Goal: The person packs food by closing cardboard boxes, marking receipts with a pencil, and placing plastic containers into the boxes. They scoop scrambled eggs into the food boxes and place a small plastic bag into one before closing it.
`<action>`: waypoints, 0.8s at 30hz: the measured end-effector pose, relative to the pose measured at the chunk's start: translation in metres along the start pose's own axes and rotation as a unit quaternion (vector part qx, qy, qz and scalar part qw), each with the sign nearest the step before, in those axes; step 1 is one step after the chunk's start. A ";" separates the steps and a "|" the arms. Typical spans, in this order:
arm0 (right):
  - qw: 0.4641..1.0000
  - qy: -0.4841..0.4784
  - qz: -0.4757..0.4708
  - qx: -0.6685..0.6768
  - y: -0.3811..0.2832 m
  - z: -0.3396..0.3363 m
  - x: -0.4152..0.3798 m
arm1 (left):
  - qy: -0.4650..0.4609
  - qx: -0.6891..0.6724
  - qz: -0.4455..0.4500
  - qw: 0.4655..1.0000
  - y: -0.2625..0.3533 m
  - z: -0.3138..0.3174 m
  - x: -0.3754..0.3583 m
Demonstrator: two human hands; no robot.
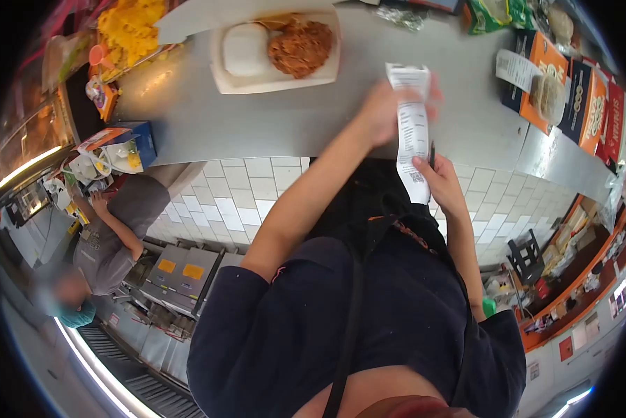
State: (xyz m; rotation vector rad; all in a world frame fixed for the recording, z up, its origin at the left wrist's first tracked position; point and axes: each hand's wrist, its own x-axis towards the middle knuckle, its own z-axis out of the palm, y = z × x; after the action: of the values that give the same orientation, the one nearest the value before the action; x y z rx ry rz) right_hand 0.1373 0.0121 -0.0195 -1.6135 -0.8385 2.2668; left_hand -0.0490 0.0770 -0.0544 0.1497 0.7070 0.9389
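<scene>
A long printed receipt (412, 132) hangs over the front edge of the steel counter (271, 125). My right hand (442, 182) pinches its lower part, and a dark pen-like stick (432, 155) rises from the same hand. Around the upper part of the paper is my left hand (382, 115), smeared by motion; blurred fingertips show on the paper's far side, and their grip is unclear. To the left of both hands, a white paper tray (278, 85) holds a white round-cornered item (244, 50) and reddish-brown shredded food (300, 47).
Yellow food (128, 31) is at the upper left, above a blue-and-orange box (143, 143) with wrapped items. Another person (111, 237) works at the left. Orange and dark boxes (546, 59) line the right side, one with a receipt and a round packet.
</scene>
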 end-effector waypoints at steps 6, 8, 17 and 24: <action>0.996 0.028 0.077 -0.033 -0.011 -0.039 -0.009 | 0.294 0.371 0.560 0.679 0.003 0.044 0.014; 0.999 0.025 0.025 -0.037 -0.023 -0.038 0.013 | 0.123 0.716 0.522 0.447 -0.022 0.019 -0.011; 0.964 0.123 -0.224 -0.074 -0.067 -0.056 0.030 | 0.195 0.747 0.327 0.545 -0.027 -0.010 -0.009; 0.875 -0.269 -0.242 0.323 -0.048 -0.067 0.049 | 0.164 0.749 0.295 0.571 -0.023 -0.003 -0.008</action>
State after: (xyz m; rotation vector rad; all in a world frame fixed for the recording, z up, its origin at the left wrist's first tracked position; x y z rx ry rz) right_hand 0.1746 0.0960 -0.0454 -0.4240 -0.4189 2.2604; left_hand -0.0386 0.0564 -0.0622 1.8842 1.7463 0.7110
